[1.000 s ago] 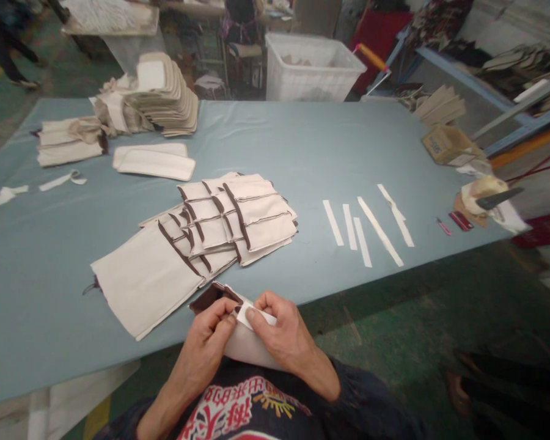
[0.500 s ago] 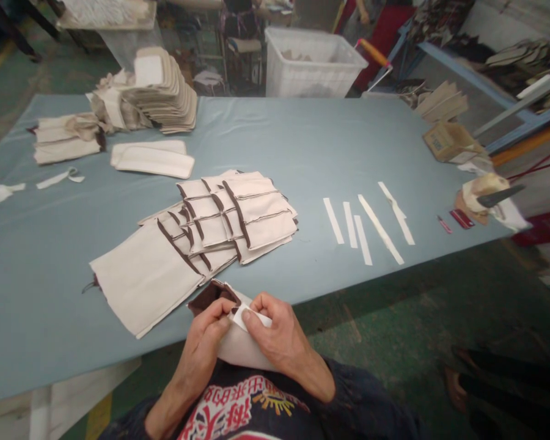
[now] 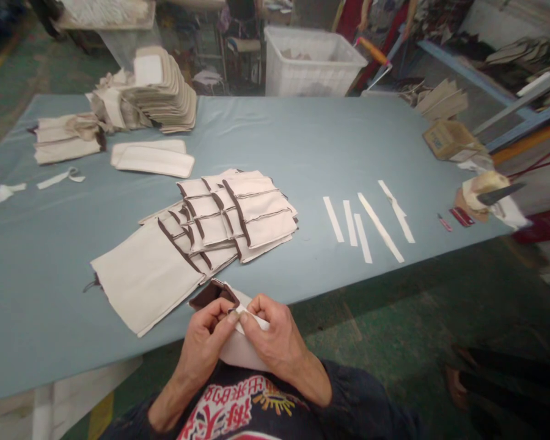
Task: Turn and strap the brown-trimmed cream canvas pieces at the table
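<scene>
Close to my body, at the table's front edge, I hold a cream fabric piece [image 3: 241, 354] with a dark brown lining showing at its upper end. My left hand [image 3: 206, 336] is closed, thumb and fingers pinching the brown-trimmed edge. My right hand [image 3: 275, 333] is closed beside it, thumb pressing a white strip [image 3: 256, 322] against the fabric. The two thumbs almost meet. The fingertips hide the exact spot being pinched. Just beyond my hands lies an overlapping pile of cream fabric pieces [image 3: 261, 211] with brown edging, and one larger flat piece [image 3: 146, 275] at its left.
Several white strips [image 3: 380, 227] lie on the table [image 3: 302, 140] to the right. Stacked beige pads [image 3: 165, 91] and two flat pads [image 3: 151, 157] are at the back left. A white bin [image 3: 311, 64] stands behind. A small red item [image 3: 461, 216] lies far right.
My left thumb has moved in toward the right thumb and now covers more of the white strip's end. The fabric stays in both hands, and the pile is unchanged.
</scene>
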### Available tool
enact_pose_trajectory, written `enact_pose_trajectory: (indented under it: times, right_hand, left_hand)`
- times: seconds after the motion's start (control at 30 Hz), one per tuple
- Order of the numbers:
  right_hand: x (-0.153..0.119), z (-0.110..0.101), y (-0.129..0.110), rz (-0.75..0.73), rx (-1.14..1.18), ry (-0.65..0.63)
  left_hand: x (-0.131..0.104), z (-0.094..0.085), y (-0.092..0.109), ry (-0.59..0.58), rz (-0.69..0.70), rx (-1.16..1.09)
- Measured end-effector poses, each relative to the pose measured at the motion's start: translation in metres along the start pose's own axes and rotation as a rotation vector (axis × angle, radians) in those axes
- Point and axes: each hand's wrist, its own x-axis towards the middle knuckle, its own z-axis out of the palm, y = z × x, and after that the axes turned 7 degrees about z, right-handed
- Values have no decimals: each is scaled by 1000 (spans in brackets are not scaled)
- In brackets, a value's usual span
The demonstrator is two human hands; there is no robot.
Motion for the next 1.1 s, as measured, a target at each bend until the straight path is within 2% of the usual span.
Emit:
enact_pose_trajectory:
  times: [0.33, 0.47, 0.6, 0.7, 0.8, 0.93, 1.03, 1.1]
  right_hand:
    - [-6, 5, -2, -19, 19, -86]
    - [-8, 1, -6, -50, -54, -92]
    - [-5, -5, -11, -147, -176, -57]
    - [-1, -12, -21, -227, -239, -26]
    - [-1, -22, -36, -269, -208, -25]
    - [-10, -36, -46, -322, -137, -78]
    - [-14, -48, -41, -352, -76, -184]
    - [-9, -57, -36, -410, -35, -189]
  left_hand:
    - [-2, -14, 12, -13, -6, 110]
    - [-2, -16, 22, -25, 46, 210]
    - [3, -18, 39, -51, 151, 345]
    - [9, -18, 54, -83, 173, 350]
    - [11, -17, 71, -63, 190, 331]
    - [3, -16, 94, 1, 237, 374]
    - [-7, -21, 109, -1, 231, 411]
    - [-12, -27, 116, -19, 219, 415]
